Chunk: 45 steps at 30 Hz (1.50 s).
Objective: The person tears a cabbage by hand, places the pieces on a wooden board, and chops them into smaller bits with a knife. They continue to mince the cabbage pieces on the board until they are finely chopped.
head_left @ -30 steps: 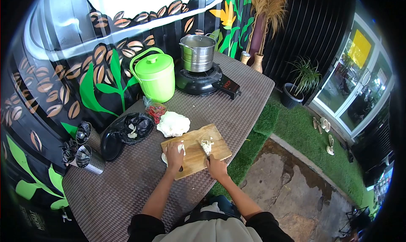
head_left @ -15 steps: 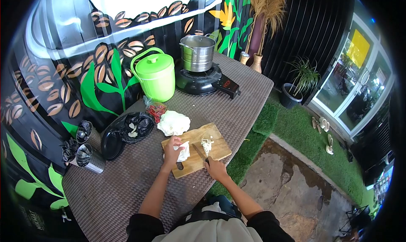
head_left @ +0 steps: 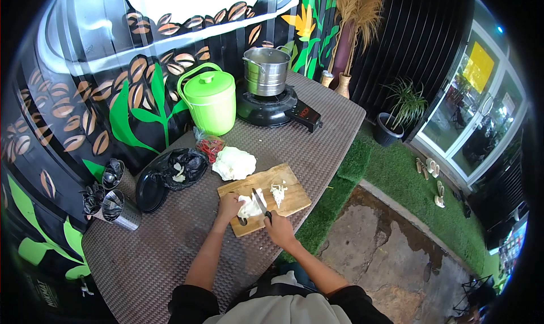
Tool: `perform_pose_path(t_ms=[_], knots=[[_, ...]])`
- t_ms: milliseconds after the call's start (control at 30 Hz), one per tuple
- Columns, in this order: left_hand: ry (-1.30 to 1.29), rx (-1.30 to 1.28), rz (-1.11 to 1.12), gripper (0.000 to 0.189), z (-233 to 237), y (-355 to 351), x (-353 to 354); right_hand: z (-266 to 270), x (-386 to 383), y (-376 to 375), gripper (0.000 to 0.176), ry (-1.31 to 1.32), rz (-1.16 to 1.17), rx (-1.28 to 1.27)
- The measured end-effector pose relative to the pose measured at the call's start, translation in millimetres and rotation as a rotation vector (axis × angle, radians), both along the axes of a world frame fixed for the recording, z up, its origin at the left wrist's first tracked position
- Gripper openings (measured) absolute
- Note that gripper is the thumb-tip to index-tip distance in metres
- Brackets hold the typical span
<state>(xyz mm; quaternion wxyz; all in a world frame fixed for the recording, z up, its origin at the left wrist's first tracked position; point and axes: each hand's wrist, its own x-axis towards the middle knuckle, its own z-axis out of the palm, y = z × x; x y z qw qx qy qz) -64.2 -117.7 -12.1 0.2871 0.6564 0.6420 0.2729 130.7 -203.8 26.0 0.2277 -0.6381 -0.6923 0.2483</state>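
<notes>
On the wooden cutting board (head_left: 292, 179), my left hand (head_left: 229, 206) holds the left side of a pale piece of cabbage (head_left: 248, 207) with closed fingers. My right hand (head_left: 279, 227) is wrapped round the black handle of a kitchen knife (head_left: 261, 201). The blade lies at the right edge of the cabbage piece and points away from me. Small chopped cabbage (head_left: 278, 194) sits in a heap to the right of the blade. Just behind the board rests a larger cabbage (head_left: 234, 163).
A bag of red chillies (head_left: 211, 148) and a black plastic bag (head_left: 190, 166) lie to the left. Behind stand a green lidded bucket (head_left: 211, 103) and a steel pot (head_left: 266, 75) on a black portable stove (head_left: 266, 110). Metal cutlery holders (head_left: 123, 213) stand at far left.
My right hand has moved left, bringing the knife from bare board to the cabbage piece. My left hand has lowered, and the piece now lies flatter on the board.
</notes>
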Motion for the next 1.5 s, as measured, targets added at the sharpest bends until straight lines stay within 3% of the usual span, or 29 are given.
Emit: perform_pose_path(t_ms=[267, 500, 767, 967, 1033, 1167, 1233, 1267, 1333, 1500], knots=[[-0.088, 0.165, 0.089, 0.018, -20, 13, 14, -8, -2, 11, 0.022, -0.356, 0.158, -0.004], [-0.129, 0.013, 0.045, 0.032, -15, 8, 17, -27, -7, 11, 0.016, -0.402, 0.147, 0.008], [-0.124, 0.005, 0.142, 0.032, -5, -3, 24, -46, -9, 9, 0.021, -0.328, 0.092, 0.031], [-0.112, 0.131, 0.197, 0.035, -31, 6, 10, -18, 9, -17, 0.027, -0.31, 0.118, -0.119], [-0.164, 0.078, 0.163, 0.038, -8, 1, -1, 0, 22, -17, 0.029, -0.273, 0.14, -0.158], [-0.008, -0.108, 0.071, 0.037, 11, 1, -17, 14, 38, -5, 0.034, -0.135, 0.13, -0.19], [0.116, 0.216, 0.134, 0.043, 8, 1, -15, 22, 36, -4, 0.034, -0.098, 0.084, -0.165], [0.115, 0.218, 0.134, 0.043, 8, 5, -13, 22, 35, -3, 0.034, -0.06, 0.036, -0.151], [0.298, 0.601, 0.04, 0.037, 28, 4, 4, 20, 35, -4, 0.035, -0.026, -0.016, -0.139], [0.017, 0.347, 0.05, 0.034, 4, 21, 44, -3, 40, -4, 0.036, 0.051, -0.008, -0.087]])
